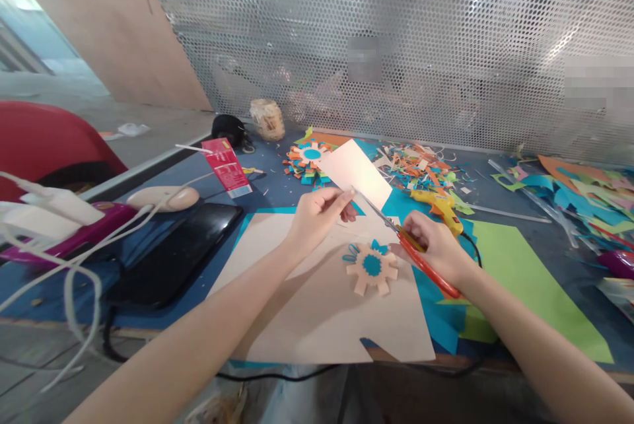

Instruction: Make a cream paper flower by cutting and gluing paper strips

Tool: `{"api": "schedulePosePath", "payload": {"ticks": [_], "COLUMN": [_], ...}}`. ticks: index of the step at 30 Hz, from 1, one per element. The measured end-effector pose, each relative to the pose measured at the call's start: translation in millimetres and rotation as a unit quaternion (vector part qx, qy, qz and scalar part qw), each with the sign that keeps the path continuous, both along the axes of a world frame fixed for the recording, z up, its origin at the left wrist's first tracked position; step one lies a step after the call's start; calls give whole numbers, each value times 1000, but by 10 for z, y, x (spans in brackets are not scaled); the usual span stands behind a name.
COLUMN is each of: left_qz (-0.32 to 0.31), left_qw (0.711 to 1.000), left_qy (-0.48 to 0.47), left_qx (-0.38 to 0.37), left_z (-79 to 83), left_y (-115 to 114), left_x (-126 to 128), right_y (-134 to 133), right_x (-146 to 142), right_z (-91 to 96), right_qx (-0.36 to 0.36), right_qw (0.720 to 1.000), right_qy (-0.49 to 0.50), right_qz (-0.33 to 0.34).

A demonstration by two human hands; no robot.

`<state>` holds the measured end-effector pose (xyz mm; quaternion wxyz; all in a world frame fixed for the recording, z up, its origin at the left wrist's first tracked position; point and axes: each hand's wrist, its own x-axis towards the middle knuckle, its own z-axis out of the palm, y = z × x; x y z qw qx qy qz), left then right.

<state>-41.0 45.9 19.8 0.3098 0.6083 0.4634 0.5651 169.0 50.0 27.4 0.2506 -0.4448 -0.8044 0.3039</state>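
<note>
Between the thumb and fingers of my left hand (321,216) is a pale piece of paper (357,172), raised above the table. My right hand (436,246) grips orange-handled scissors (421,262), their blades pointing up and left to the paper beside my left fingertips. Whether the blades are parted I cannot make out. Below both hands, a gear-shaped paper cutout (364,281) with a blue centre and small blue loops lies on a large pale sheet (297,318).
A yellow glue gun (440,205) lies behind my right hand, near paper scraps (421,166). Green paper (535,279) is at right. Leftward are a black phone (176,255), a pink carton (226,166) and a cabled power strip (74,232). Perforated metal (396,28) stands behind.
</note>
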Motion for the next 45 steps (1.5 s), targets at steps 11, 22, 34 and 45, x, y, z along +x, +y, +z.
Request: {"api": "schedulePosePath", "payload": {"ticks": [11, 22, 34, 45], "left_qz": [-21, -24, -29, -8], "left_qw": [999, 999, 997, 992], "left_qy": [-21, -34, -52, -126], "left_qx": [-31, -32, -38, 1], "left_z": [15, 1, -3, -42], "left_y": [-21, -16, -9, 24], "left_x": [52, 51, 62, 33], "right_y": [1, -7, -20, -23], "right_x": [-1, 0, -9, -1], "right_z": [-22, -25, -8, -1], "right_qx": [7, 9, 17, 11], "right_qw": [1000, 1000, 1000, 1000], "right_qy": [-7, -4, -12, -10], "right_qz": [3, 6, 4, 3]}}
